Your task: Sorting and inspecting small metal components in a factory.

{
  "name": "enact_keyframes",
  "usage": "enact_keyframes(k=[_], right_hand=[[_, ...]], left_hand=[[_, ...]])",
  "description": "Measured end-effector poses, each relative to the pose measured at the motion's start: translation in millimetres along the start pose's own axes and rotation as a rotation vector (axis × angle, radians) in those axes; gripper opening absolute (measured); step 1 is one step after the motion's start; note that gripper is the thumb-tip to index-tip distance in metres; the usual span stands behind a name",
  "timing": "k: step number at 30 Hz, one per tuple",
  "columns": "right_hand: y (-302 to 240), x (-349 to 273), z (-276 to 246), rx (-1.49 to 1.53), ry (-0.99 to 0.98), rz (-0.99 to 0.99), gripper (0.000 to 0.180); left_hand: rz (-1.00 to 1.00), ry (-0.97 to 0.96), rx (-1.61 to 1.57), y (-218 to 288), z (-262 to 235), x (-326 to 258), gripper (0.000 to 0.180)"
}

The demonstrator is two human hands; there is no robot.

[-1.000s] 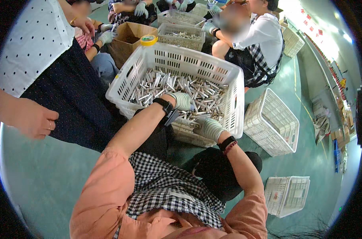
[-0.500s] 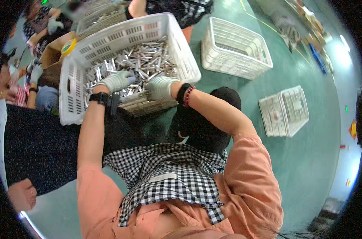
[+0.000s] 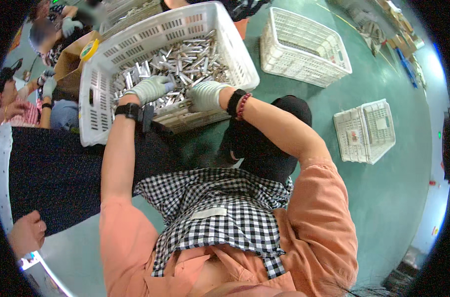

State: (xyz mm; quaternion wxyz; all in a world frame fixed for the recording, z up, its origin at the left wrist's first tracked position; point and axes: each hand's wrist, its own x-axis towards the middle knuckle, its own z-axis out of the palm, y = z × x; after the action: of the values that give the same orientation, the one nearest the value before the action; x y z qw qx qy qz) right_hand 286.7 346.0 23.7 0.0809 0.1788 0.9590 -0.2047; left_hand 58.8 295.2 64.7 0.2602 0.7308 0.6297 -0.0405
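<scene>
A large white plastic crate (image 3: pixel 240 59) stands tilted in front of me, holding a heap of short silvery metal pieces (image 3: pixel 190 57). Both my hands wear pale striped knit gloves. Among the pieces, at the near side of the heap, lies my left hand (image 3: pixel 149 89). Its fingers stretch to the right and look open, with bluish tips; nothing plainly sits in them. My right hand (image 3: pixel 207 95) is just to its right, over the crate's near edge. Its fingers point down and inward, mostly hidden, so I cannot tell whether they grip a piece.
An openwork white basket (image 3: pixel 304 52) stands on the green floor at the far right, with smaller white baskets (image 3: pixel 366 132) nearer. Left of the crate, a yellow tape roll (image 3: pixel 89 49) sits on a cardboard box (image 3: pixel 69 64). Gloved co-workers are at the far left. Dark cloth (image 3: pixel 51 173) covers the near left.
The whole view has shifted, so the crate and baskets appear higher and further right. My two hands stay at the near side of the heap, in nearly the same pose.
</scene>
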Motion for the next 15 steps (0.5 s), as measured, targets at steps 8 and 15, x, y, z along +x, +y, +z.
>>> enact_keyframes(k=[8, 15], right_hand=[[-9.8, -4.0, -8.6, 0.008, -0.06, 0.052, 0.046], [6.7, 5.6, 7.8, -0.021, 0.044, -0.036, 0.032]], left_hand=[[-0.008, 0.047, -0.029, -3.0, 1.9, -3.3, 0.046], [0.034, 0.038, -0.006, -7.5, 1.7, 0.4, 0.049]])
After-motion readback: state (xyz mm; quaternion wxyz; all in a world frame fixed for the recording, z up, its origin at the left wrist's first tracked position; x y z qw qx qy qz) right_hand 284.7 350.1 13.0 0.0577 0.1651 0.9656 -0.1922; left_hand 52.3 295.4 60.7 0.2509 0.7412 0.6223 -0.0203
